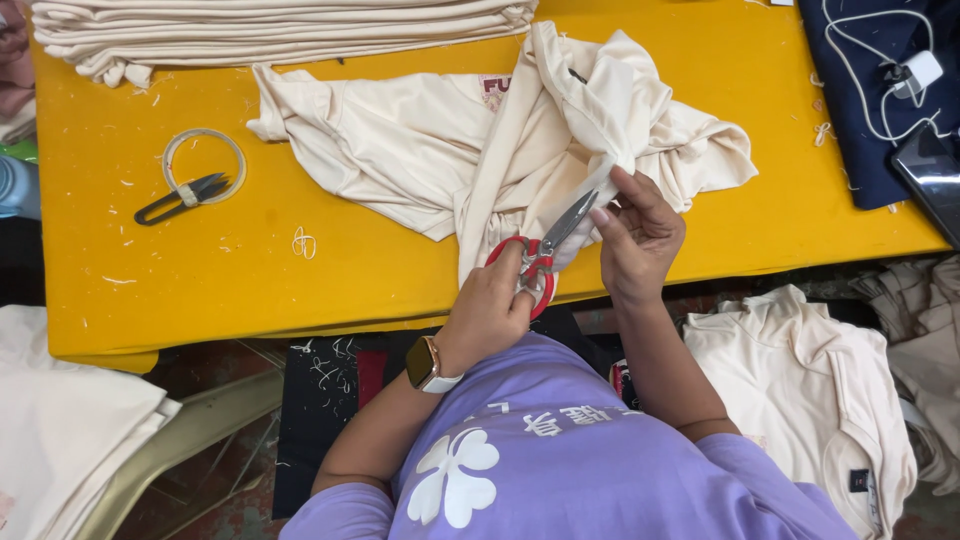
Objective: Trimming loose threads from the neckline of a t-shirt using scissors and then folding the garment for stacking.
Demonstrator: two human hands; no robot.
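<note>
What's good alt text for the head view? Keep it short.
Seen from above, a person's left hand works red-handled scissors at a cream garment that the right hand pinches, over a yellow table. Small black thread snips lie to the left and folded cream garments are stacked at the far edge.

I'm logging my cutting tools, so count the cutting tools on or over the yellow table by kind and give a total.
Red-handled scissors, in the left hand, blades at the cream garment that the right hand pinches: 1
Black thread snips, lying on the yellow table: 1
Total: 2
</note>
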